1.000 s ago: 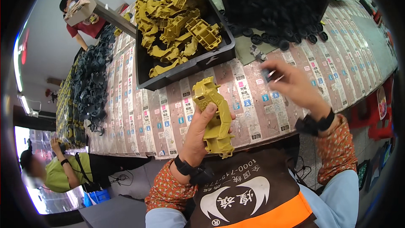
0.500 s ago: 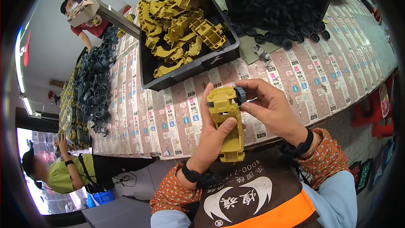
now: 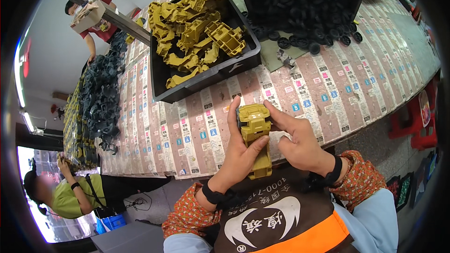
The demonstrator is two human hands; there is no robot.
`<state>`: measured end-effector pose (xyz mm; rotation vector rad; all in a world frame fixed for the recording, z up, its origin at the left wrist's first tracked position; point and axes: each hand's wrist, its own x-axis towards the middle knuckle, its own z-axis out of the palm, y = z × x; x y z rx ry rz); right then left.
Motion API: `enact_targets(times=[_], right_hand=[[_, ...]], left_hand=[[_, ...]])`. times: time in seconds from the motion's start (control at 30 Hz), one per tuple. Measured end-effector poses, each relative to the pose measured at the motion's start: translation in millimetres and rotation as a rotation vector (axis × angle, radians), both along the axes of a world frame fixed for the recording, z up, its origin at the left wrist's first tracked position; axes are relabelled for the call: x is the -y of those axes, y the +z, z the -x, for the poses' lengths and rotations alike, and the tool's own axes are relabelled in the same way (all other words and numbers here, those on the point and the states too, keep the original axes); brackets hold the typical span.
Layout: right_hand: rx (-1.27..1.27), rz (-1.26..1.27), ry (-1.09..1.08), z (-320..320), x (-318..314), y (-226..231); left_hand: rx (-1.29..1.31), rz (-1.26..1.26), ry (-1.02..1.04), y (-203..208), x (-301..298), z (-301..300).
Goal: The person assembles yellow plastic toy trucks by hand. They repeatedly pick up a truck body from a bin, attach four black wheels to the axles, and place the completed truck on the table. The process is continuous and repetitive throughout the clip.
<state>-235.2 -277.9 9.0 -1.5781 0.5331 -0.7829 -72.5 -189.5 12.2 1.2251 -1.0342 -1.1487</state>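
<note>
A yellow plastic toy car body (image 3: 256, 121) is held upright in front of my apron. My left hand (image 3: 239, 152) grips it from the left, with the thumb across its face and the fingers along its side. A dark wheel (image 3: 241, 116) shows partly at the left edge, beside my left fingers. From the other side my right hand (image 3: 300, 143) presses its index finger against the upper right of the toy, the other fingers curled in. That finger hides the wheel spot on that side.
A black bin (image 3: 206, 88) of yellow car bodies stands ahead on the patterned table (image 3: 323, 103). Beyond it, to the right, black wheels (image 3: 315, 47) spill from a dark container (image 3: 300, 0). Dark parts (image 3: 98, 93) are piled at left, near two other people (image 3: 77, 192).
The dark wheel that my right fingers held at the upper right is now out of sight behind my index finger. My right hand has closed in on the toy, which sits slightly lower.
</note>
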Motion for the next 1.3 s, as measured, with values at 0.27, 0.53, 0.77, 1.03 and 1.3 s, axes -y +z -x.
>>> enact_targets(times=[0.27, 0.53, 0.77, 1.03, 1.3], right_hand=[[-0.223, 0.048, 0.079, 9, 23, 13], [-0.819, 0.951, -0.594, 38, 222, -29], [-0.818, 0.972, -0.467, 47, 242, -75], [-0.360, 0.133, 0.001, 32, 107, 13], [0.024, -0.332, 0.285, 9, 8, 1]], left_hand=[[0.142, -0.060, -0.034, -1, 5, -6], [-0.287, -0.207, 0.164, 8, 1, -15], [-0.427, -0.318, 0.156, 11, -3, -20], [-0.665, -0.294, 0.191, 0, -8, -26], [-0.640, -0.176, 0.262, 3, 0, -24]])
